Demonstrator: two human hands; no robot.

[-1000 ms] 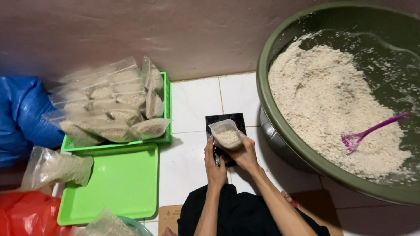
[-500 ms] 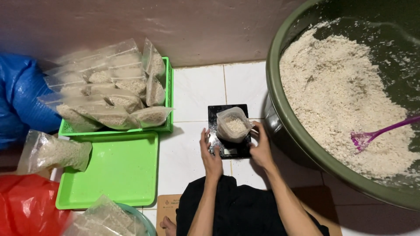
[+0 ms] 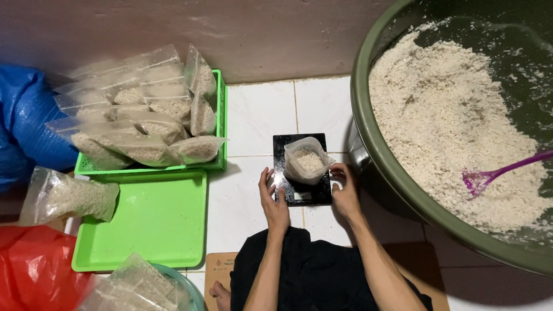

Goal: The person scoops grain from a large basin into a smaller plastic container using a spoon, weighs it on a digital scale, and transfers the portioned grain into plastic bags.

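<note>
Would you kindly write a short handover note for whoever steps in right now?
Left hand: open, touching the flat black scale's left edge.
Right hand: open, beside the scale's right edge.
Small clear plastic bag of pale grain: standing open on the scale.
Done: filled bags stacked in the green plastic basket.
Left: big green tub holds plenty of grain, purple scoop lying in it; flat green tray mostly bare.

The person's two forearms are bare from elbow to wrist, with no sleeves, watch or rings showing on the left hand (image 3: 275, 198) or the right hand (image 3: 346, 193), and a loose black garment (image 3: 314, 273) covers the lap.
</note>
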